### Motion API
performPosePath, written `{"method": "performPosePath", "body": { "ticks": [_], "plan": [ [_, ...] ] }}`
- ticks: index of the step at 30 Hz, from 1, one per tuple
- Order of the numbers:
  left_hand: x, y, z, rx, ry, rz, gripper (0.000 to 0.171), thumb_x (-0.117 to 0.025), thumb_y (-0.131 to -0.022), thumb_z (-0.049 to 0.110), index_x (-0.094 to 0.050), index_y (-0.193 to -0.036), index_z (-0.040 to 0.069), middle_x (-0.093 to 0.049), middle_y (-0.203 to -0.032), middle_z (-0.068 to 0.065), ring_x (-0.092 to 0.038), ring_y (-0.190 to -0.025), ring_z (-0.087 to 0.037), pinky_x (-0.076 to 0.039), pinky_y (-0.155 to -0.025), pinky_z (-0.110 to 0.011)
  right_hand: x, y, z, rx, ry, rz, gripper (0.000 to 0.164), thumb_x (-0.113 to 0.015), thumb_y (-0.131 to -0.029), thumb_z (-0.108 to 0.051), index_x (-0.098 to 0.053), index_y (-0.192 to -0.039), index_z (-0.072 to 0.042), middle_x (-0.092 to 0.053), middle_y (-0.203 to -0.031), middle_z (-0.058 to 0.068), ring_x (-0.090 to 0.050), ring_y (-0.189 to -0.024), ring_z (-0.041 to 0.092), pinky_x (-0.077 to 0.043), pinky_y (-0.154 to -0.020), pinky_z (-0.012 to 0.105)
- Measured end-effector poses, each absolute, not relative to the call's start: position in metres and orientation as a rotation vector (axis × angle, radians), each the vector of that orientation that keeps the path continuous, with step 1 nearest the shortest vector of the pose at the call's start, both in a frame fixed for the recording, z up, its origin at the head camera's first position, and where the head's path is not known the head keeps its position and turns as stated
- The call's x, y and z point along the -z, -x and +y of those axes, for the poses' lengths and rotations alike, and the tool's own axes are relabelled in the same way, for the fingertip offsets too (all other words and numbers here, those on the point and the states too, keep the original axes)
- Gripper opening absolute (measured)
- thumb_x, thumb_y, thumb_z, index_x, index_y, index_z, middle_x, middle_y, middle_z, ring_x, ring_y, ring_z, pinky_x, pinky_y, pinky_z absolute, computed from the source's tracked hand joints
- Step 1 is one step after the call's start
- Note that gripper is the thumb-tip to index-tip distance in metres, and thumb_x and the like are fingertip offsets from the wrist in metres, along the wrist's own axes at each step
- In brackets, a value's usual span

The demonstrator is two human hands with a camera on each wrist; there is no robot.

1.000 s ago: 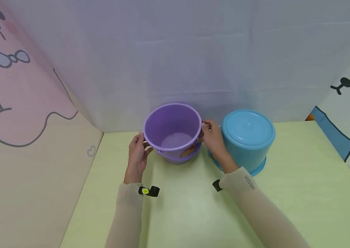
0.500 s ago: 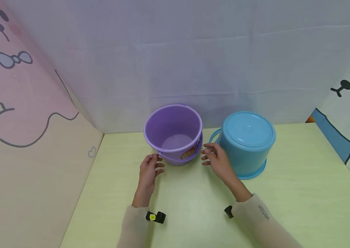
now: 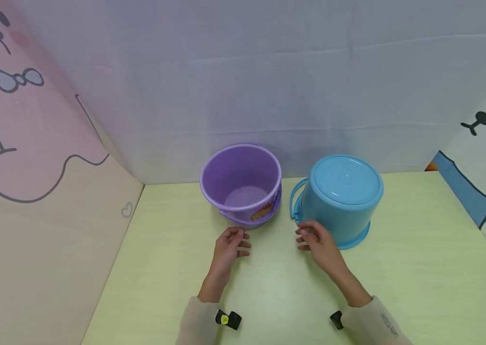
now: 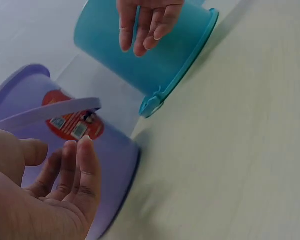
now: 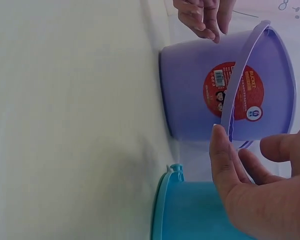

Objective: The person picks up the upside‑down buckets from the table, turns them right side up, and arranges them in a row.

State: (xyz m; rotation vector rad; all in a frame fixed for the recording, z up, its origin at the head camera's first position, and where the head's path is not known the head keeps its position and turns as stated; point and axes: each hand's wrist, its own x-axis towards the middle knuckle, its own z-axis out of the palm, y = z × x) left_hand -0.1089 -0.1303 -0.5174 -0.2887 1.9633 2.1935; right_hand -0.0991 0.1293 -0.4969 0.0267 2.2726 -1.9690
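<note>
A purple bucket (image 3: 243, 177) stands upright by the back wall, its handle hanging down across the front. The right wrist view shows a red label (image 5: 242, 90) on its side. To its right a blue bucket (image 3: 339, 211) stands upside down, base up, with its handle (image 3: 295, 196) sticking out at the left. My left hand (image 3: 230, 249) is in front of the purple bucket, fingers loosely bent and holding nothing. My right hand (image 3: 320, 244) hovers before the blue bucket's lower left side, relaxed, with nothing in it.
Both buckets are on a pale yellow-green table (image 3: 277, 297). A whitish cloth wall (image 3: 277, 86) rises behind them. Printed cartoon panels stand at the left (image 3: 44, 158) and right (image 3: 484, 182).
Both hands have let go of the purple bucket's rim and drawn back toward the person. The purple bucket stays in place. The blue bucket's handle has come into view.
</note>
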Motion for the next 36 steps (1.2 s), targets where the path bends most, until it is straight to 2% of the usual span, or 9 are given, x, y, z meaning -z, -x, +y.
{"method": "performPosePath", "body": {
  "ticks": [10, 16, 25, 36],
  "plan": [
    [0.522, 0.101, -0.102, -2.127, 0.16, 1.967, 0.031, -0.057, -0.11, 0.012, -0.057, -0.127, -0.014, -0.068, -0.114, -0.028, -0.069, -0.082, -0.014, -0.06, -0.068, -0.024, 0.506, 0.08, 0.149, 1.915, -0.044, 2.336, 0.027, -0.049, -0.11, 0.0, -0.056, -0.134, 0.012, -0.064, -0.128, 0.031, -0.07, -0.107, 0.033, -0.063, -0.085, 0.028],
    [0.523, 0.098, -0.086, -2.087, 0.122, 1.98, 0.029, -0.058, -0.109, 0.012, -0.059, -0.126, -0.013, -0.07, -0.114, -0.027, -0.069, -0.082, -0.013, -0.061, -0.067, -0.025, 0.509, 0.074, 0.162, 1.896, -0.002, 2.407, 0.027, -0.049, -0.11, 0.002, -0.057, -0.133, 0.013, -0.065, -0.127, 0.033, -0.071, -0.107, 0.037, -0.063, -0.086, 0.029],
    [0.524, 0.097, -0.069, -2.071, 0.069, 1.986, 0.025, -0.055, -0.109, 0.007, -0.06, -0.123, -0.014, -0.069, -0.114, -0.033, -0.069, -0.079, -0.012, -0.061, -0.065, -0.025, 0.511, 0.065, 0.181, 1.923, -0.002, 2.449, 0.025, -0.051, -0.108, 0.003, -0.06, -0.13, 0.013, -0.067, -0.123, 0.031, -0.072, -0.099, 0.013, -0.062, -0.081, 0.026],
    [0.526, 0.099, -0.05, -2.072, 0.054, 1.951, 0.024, -0.059, -0.107, 0.007, -0.063, -0.121, -0.012, -0.07, -0.114, -0.032, -0.069, -0.078, -0.013, -0.061, -0.064, -0.026, 0.515, 0.058, 0.203, 1.897, -0.039, 2.532, 0.025, -0.051, -0.108, 0.005, -0.06, -0.13, 0.013, -0.066, -0.125, 0.03, -0.069, -0.097, 0.002, -0.062, -0.08, 0.025]
  ]
}}
